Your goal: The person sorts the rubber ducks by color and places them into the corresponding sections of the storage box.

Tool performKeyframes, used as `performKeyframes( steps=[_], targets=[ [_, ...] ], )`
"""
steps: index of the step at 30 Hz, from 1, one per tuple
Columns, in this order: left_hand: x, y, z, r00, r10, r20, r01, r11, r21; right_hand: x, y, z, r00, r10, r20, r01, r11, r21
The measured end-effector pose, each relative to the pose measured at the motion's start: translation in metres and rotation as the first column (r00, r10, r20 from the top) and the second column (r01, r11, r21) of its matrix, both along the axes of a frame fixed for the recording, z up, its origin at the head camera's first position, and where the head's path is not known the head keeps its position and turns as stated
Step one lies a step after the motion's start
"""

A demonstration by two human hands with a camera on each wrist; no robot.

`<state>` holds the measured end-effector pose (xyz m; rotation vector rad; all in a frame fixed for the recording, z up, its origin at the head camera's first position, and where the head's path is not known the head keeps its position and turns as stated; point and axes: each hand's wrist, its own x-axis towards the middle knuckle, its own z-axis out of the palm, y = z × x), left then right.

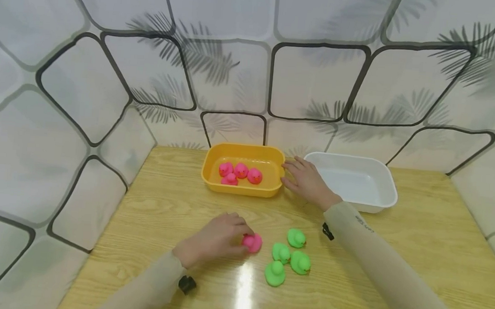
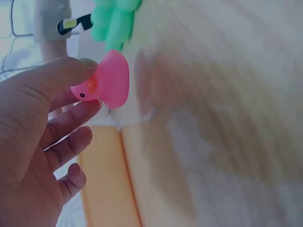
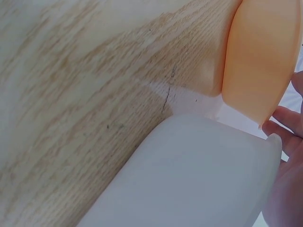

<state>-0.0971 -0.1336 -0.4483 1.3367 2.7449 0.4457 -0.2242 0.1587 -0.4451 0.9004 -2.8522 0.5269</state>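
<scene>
My left hand (image 1: 218,236) pinches a pink rubber duck (image 1: 252,243) between thumb and index finger. In the left wrist view this duck (image 2: 113,79) is tipped sideways in the frame, and the other fingers are spread off it. My right hand (image 1: 308,181) has its fingertips at the right end of a yellow tray (image 1: 240,191), with fairly straight fingers. Several pink ducks (image 1: 241,170) sit inside that tray. In the right wrist view the fingers (image 3: 284,118) touch the rim of the yellow tray (image 3: 260,56). Several green rubber ducks (image 1: 300,262) stand grouped right of my left hand.
A white tray (image 1: 353,181) stands at the back right, partly behind my right hand. Both trays are close to the patterned cloth wall (image 1: 235,77) at the back. The wooden table (image 1: 162,196) reaches toward me, with glare in front.
</scene>
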Motion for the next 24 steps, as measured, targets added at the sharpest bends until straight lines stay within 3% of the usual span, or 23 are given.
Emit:
performKeyframes(
  steps=[13, 24],
  targets=[
    [-0.027, -0.021, 0.023, 0.998, 0.039, -0.053, -0.036, 0.998, 0.041, -0.004, 0.001, -0.006, 1.0, -0.004, 0.005, 0.004, 1.0, 0.002],
    [-0.059, -0.025, 0.061, 0.988, 0.038, -0.147, -0.032, 0.998, 0.048, -0.003, 0.001, -0.006, 1.0, -0.001, -0.006, 0.001, 1.0, -0.016]
  ],
)
